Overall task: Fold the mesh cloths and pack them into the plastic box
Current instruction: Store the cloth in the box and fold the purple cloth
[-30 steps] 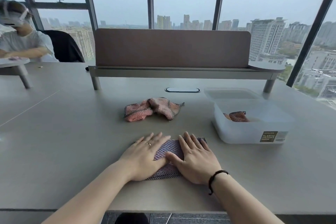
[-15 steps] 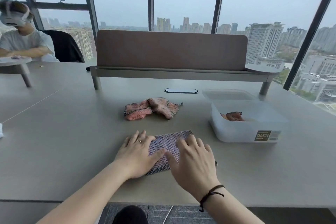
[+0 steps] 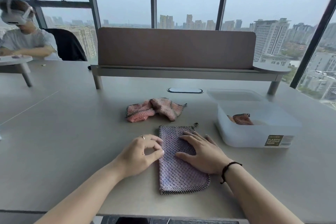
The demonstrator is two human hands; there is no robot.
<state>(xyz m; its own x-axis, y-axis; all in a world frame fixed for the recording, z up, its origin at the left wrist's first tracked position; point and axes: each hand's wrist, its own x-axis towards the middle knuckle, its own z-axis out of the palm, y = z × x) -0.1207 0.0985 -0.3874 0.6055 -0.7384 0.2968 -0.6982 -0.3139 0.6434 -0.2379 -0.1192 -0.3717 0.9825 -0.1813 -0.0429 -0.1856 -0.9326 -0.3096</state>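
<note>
A purple mesh cloth (image 3: 179, 171), folded into a long strip, lies on the table in front of me. My left hand (image 3: 141, 152) pinches its left edge between thumb and fingers. My right hand (image 3: 201, 152) rests flat on the strip's right side, fingers spread. A crumpled pink mesh cloth (image 3: 154, 109) sits further back at the centre. The translucent plastic box (image 3: 254, 132) stands at the right, open, with an orange-brown folded cloth (image 3: 241, 119) inside.
The box's lid (image 3: 234, 94) lies flat just behind the box. A raised shelf with a brown divider panel (image 3: 174, 49) crosses the table's back. A cable grommet (image 3: 185, 90) sits in front of it. Another person (image 3: 23, 38) sits at far left.
Both hands were pressing flat on the purple cloth; now the left hand has slid to its left edge and pinched it, while the right stays flat. The cloth lies as a longer strip.
</note>
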